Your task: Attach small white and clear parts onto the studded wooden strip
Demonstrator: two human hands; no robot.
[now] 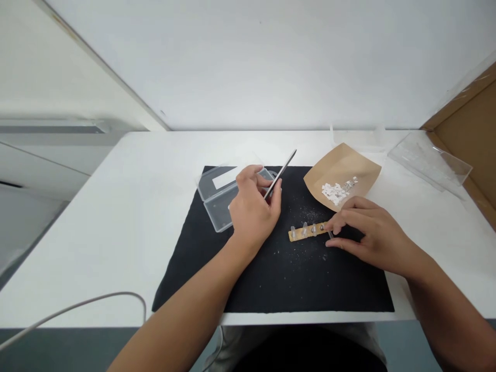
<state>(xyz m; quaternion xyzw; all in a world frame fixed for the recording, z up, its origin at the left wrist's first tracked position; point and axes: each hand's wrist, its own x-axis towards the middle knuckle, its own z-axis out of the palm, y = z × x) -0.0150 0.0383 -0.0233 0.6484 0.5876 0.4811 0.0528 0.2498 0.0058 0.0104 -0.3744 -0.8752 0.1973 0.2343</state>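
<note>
My left hand (253,206) is closed around a slim metal tool (284,168), perhaps tweezers, which slants up to the right. Below and to its right, a narrow tan strip (300,236) lies on the black mat (279,284). Several small clear plastic pieces stand along the strip, with shiny dots near its right part. At that right end, the thumb and fingers of my right hand (366,232) close about a small clear piece (330,235). Its lower part is hard to make out.
Behind my left hand lies an open clear plastic case (217,209). A tan paper tray (358,160) holds white bits (337,192). Pale crumbs dot the mat. Clear plastic panels (430,157) and a cardboard box (473,124) are at the right; a cable (96,298) runs at the left.
</note>
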